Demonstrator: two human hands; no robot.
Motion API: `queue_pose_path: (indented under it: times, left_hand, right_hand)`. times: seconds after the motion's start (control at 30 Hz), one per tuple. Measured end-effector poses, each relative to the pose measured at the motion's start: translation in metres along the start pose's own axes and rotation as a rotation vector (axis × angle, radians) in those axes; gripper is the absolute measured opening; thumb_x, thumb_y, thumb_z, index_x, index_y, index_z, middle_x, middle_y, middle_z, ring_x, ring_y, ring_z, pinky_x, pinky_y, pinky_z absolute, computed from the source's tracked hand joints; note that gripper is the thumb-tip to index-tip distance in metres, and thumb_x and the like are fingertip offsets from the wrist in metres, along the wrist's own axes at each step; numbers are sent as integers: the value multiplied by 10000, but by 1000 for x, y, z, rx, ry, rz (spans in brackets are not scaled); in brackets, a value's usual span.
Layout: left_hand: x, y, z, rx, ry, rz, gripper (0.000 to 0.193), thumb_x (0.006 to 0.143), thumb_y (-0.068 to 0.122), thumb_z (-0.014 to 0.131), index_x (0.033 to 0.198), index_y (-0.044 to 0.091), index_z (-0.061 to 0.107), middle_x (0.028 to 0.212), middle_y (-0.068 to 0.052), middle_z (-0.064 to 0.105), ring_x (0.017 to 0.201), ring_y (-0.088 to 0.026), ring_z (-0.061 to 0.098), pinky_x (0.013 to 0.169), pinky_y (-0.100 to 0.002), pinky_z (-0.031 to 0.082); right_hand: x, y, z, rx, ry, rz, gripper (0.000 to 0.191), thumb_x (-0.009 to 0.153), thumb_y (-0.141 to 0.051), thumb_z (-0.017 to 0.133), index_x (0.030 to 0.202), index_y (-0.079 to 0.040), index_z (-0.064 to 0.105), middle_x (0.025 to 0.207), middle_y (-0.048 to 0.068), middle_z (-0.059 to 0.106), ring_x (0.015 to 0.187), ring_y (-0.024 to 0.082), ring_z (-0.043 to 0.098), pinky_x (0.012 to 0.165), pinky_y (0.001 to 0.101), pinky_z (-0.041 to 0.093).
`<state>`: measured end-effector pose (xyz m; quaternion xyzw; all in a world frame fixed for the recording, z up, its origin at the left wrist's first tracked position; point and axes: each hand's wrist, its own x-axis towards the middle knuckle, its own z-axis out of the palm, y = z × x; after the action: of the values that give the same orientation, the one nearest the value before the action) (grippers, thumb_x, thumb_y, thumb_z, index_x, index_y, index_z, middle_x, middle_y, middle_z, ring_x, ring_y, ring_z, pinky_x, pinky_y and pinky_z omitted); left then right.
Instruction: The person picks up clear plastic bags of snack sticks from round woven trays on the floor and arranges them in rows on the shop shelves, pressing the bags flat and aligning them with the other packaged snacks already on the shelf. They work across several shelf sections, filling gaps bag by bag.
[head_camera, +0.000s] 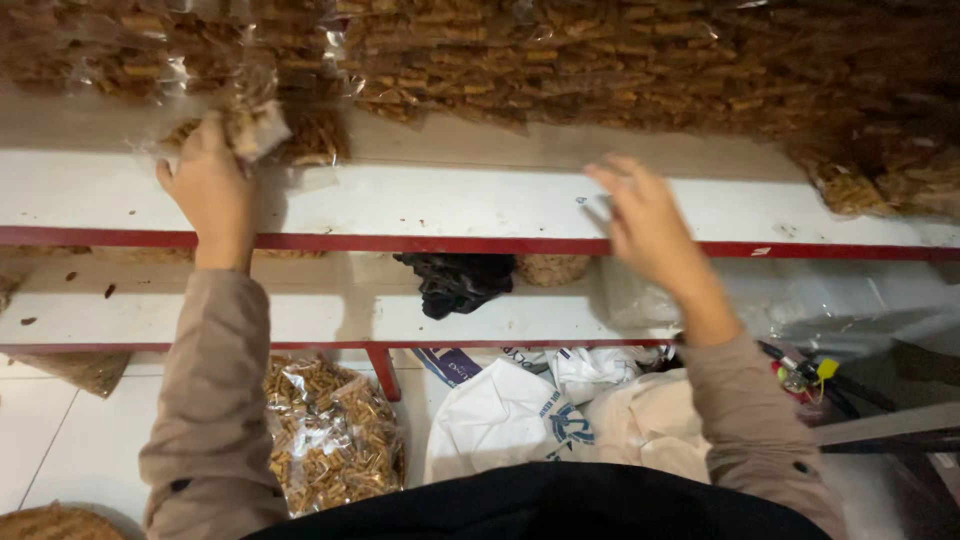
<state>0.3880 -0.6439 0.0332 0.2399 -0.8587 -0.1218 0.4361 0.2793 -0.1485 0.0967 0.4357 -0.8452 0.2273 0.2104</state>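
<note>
My left hand (212, 185) is up over the top white shelf (430, 200) and grips a small clear bag of brown snack sticks (255, 125) by its corner. My right hand (648, 215) hovers over the right part of the same shelf, fingers spread and blurred, holding nothing. Just ahead of both hands, a long heap of clear bags filled with brown snack sticks (560, 55) lies along the back of the shelf.
The shelf has a red front edge, and a lower white shelf (300, 315) holds a black crumpled bag (455, 282) and clear plastic sheets (800, 300). On the tiled floor sit a bag of snacks (330, 430) and white plastic bags (510, 410).
</note>
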Motion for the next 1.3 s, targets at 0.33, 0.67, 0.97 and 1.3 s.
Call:
queue_pose_path:
  times: [0.33, 0.67, 0.97, 1.3]
  left_hand:
    - [-44, 158, -6, -1318, -811, -249, 315, 1063, 249, 582, 1315, 62, 616, 1061, -57, 679, 853, -145, 666, 701, -310, 572]
    - [-41, 184, 55, -602, -370, 208, 638, 961, 407, 769, 1372, -29, 553, 1291, -233, 639, 1031, -320, 655, 838, -433, 541]
    - [29, 56, 41, 123, -340, 61, 1509, 585, 769, 795, 1675, -114, 239, 1443, -502, 438, 1376, -616, 399, 1095, -638, 364]
    - [37, 66, 36, 614, -627, 129, 1251, 670, 970, 624, 1482, 21, 559, 1325, -284, 590, 1251, -478, 557, 1093, -598, 370]
  right_hand:
    - [7, -62, 40, -265, 434, -567, 559, 854, -328, 794, 1356, -262, 559, 1483, 95, 496, 1364, 362, 480, 1150, 597, 301]
    - [-52, 75, -15, -351, 472, -182, 501, 834, 81, 546, 1292, -51, 698, 1279, 160, 731, 1233, 364, 696, 1094, 482, 520]
    - [-81, 275, -92, -658, 314, 302, 292, 1005, -139, 676, 1288, -79, 713, 1201, 201, 686, 1208, 390, 598, 1067, 552, 413]
    - [-72, 315, -91, -477, -43, 724, 982, 679, -67, 663, 1588, -59, 293, 1598, 313, 246, 1520, 459, 143, 1171, 671, -8]
